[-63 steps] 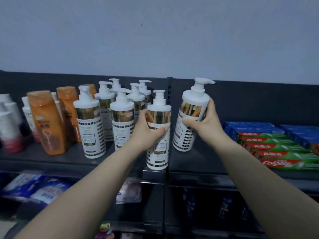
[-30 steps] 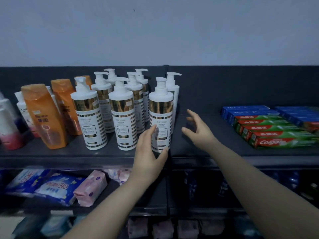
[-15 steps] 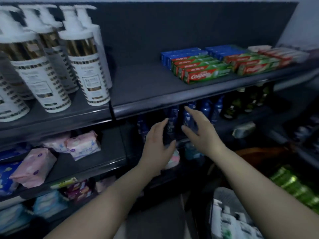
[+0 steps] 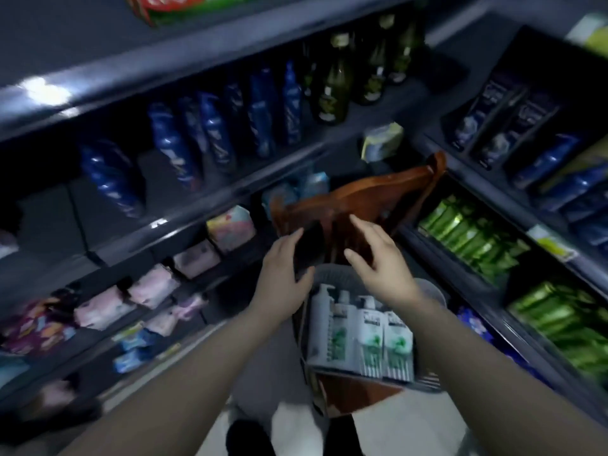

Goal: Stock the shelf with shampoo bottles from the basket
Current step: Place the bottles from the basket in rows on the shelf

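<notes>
Many dark shelves (image 4: 197, 60) ring the wooden chair (image 4: 362, 195).

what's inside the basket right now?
White pump bottles with green labels, at least three, packed side by side in the basket. Anything beneath them is covered, and the right hand hides part of the far end.

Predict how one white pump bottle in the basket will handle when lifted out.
The white pump bottle looks like rigid plastic, so it should probably keep its shape when gripped. Its smooth sides may be slippery. Being tall and narrow, it would likely tip easily once stood upright.
</notes>
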`<state>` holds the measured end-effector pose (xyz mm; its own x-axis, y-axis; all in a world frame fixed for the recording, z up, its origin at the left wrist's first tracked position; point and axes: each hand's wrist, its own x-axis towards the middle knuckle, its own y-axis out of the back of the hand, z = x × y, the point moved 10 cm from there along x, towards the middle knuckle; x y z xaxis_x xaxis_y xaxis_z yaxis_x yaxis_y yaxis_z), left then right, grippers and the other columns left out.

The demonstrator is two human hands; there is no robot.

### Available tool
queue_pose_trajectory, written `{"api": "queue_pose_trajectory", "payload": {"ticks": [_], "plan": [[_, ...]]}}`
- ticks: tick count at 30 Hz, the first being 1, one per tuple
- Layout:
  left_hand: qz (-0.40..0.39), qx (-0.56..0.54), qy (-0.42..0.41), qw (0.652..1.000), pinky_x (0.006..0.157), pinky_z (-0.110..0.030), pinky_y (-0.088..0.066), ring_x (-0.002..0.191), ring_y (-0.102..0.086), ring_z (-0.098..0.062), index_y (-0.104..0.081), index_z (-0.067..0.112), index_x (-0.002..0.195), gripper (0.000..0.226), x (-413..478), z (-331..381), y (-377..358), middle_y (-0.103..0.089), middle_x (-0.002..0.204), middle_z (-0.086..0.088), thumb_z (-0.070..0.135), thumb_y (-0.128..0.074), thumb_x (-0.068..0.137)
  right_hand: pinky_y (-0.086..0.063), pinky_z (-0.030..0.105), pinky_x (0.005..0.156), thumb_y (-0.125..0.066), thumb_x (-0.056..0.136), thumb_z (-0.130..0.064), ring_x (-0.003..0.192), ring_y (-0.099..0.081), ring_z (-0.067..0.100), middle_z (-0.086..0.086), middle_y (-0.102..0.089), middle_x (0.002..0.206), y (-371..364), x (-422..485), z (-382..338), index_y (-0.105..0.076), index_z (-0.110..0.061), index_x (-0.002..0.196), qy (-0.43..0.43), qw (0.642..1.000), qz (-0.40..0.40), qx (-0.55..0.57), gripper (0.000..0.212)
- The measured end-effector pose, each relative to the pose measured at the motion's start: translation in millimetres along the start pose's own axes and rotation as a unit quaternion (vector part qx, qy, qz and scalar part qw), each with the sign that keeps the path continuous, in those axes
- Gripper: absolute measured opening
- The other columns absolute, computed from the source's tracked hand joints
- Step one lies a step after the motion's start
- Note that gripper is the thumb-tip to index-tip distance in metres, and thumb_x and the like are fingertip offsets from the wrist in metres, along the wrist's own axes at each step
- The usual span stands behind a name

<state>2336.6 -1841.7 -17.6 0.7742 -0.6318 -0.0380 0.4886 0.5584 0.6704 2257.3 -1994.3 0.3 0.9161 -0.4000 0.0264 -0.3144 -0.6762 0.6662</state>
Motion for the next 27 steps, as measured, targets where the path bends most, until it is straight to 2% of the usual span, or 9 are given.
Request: {"api": "queue_pose_trajectory", "payload": {"ticks": [4, 5, 6, 7, 10, 14, 18, 23, 27], "plan": [[-0.058, 0.014, 0.063, 0.996, 0.109, -0.024, -0.025, 0.138, -0.033, -0.018, -0.026, 0.024, 0.151, 0.063, -5.2, -24.3, -86.3, -0.034, 0.151, 0.001, 0.034, -0.055, 0.096, -0.035, 0.029, 0.103, -0.053, 0.097, -0.034, 0.135, -0.032, 0.009, -0.006, -0.032, 0.153, -13.0, -29.1, 95.9, -0.028, -0.032, 0.149, -0.083, 0.996, -0.036, -0.006, 0.058], [-0.073, 0.009, 0.069, 0.995, 0.097, -0.022, -0.029, 0.135, -0.037, -0.020, -0.031, 0.021, 0.149, 0.060, -7.2, -29.9, -105.0, -0.039, 0.149, -0.001, 0.033, -0.055, 0.096, -0.038, 0.030, 0.099, -0.053, 0.096, -0.034, 0.132, -0.036, 0.011, -0.004, -0.033, 0.153, -17.9, -36.5, 115.9, -0.028, -0.031, 0.149, -0.094, 0.995, -0.043, -0.016, 0.059], [-0.090, 0.007, 0.077, 0.993, 0.100, -0.044, -0.040, 0.132, -0.041, -0.023, -0.034, 0.019, 0.147, 0.056, -10.2, -37.0, -122.5, -0.043, 0.146, -0.004, 0.032, -0.054, 0.096, -0.041, 0.033, 0.098, -0.054, 0.096, -0.033, 0.130, -0.041, 0.016, -0.002, -0.036, 0.152, -24.1, -43.8, 135.0, -0.029, -0.029, 0.149, -0.107, 0.993, -0.051, -0.021, 0.059], [-0.103, 0.011, 0.089, 0.991, 0.108, -0.039, -0.038, 0.131, -0.042, -0.025, -0.035, 0.017, 0.147, 0.056, -14.3, -45.0, -137.8, -0.045, 0.144, -0.006, 0.030, -0.054, 0.096, -0.041, 0.036, 0.099, -0.054, 0.096, -0.033, 0.130, -0.043, 0.021, 0.001, -0.038, 0.150, -31.6, -50.8, 153.2, -0.029, -0.026, 0.150, -0.122, 0.990, -0.062, -0.023, 0.059], [-0.131, 0.019, 0.129, 0.983, 0.107, -0.039, -0.038, 0.137, -0.036, -0.025, -0.026, 0.016, 0.151, 0.063, -28.2, -71.4, -172.8, -0.036, 0.151, -0.007, 0.027, -0.055, 0.096, -0.040, 0.038, 0.105, -0.054, 0.097, -0.033, 0.137, -0.035, 0.022, 0.002, -0.032, 0.154, -62.9, -69.4, 199.7, -0.027, -0.025, 0.150, -0.160, 0.981, -0.108, -0.013, 0.061], [-0.136, 0.037, 0.113, 0.984, 0.109, -0.035, -0.034, 0.135, -0.036, -0.024, -0.031, 0.014, 0.149, 0.065, -31.9, -101.2, -199.0, -0.038, 0.148, -0.009, 0.020, -0.060, 0.092, -0.029, 0.030, 0.107, -0.057, 0.096, -0.030, 0.140, -0.031, 0.023, 0.005, -0.031, 0.155, -112.1, -73.0, 242.2, -0.028, -0.019, 0.151, -0.186, 0.974, -0.131, 0.001, 0.063], [-0.111, 0.118, 0.028, 0.986, 0.103, -0.051, -0.040, 0.123, -0.047, -0.038, -0.049, 0.001, 0.137, 0.058, -25.0, -120.2, -204.3, -0.051, 0.134, -0.021, 0.005, -0.068, 0.082, -0.031, 0.036, 0.111, -0.058, 0.095, -0.031, 0.142, -0.029, 0.025, 0.007, -0.024, 0.158, -177.2, -54.0, 264.7, -0.015, -0.015, 0.153, -0.197, 0.967, -0.162, 0.014, 0.074], [-0.055, 0.134, 0.028, 0.989, 0.111, -0.052, -0.034, 0.134, -0.039, -0.040, -0.042, -0.002, 0.141, 0.062, -18.2, -153.9, -200.2, -0.041, 0.144, -0.025, 0.003, -0.066, 0.084, -0.051, 0.036, 0.080, -0.065, 0.090, -0.033, 0.106, -0.058, 0.032, 0.018, -0.052, 0.135, -249.7, -20.4, 283.2, -0.012, -0.011, 0.153, -0.230, 0.957, -0.172, 0.031, 0.085], [-0.050, 0.094, -0.002, 0.994, 0.120, -0.029, -0.018, 0.144, -0.019, -0.021, -0.023, 0.001, 0.148, 0.073, -25.0, -162.1, -205.3, -0.020, 0.155, -0.013, -0.002, -0.062, 0.087, -0.047, 0.035, 0.069, -0.067, 0.086, -0.040, 0.102, -0.059, 0.034, 0.019, -0.059, 0.123, -287.4, -3.2, 300.4, -0.024, -0.006, 0.147, -0.260, 0.954, -0.151, -0.008, 0.082]]}}
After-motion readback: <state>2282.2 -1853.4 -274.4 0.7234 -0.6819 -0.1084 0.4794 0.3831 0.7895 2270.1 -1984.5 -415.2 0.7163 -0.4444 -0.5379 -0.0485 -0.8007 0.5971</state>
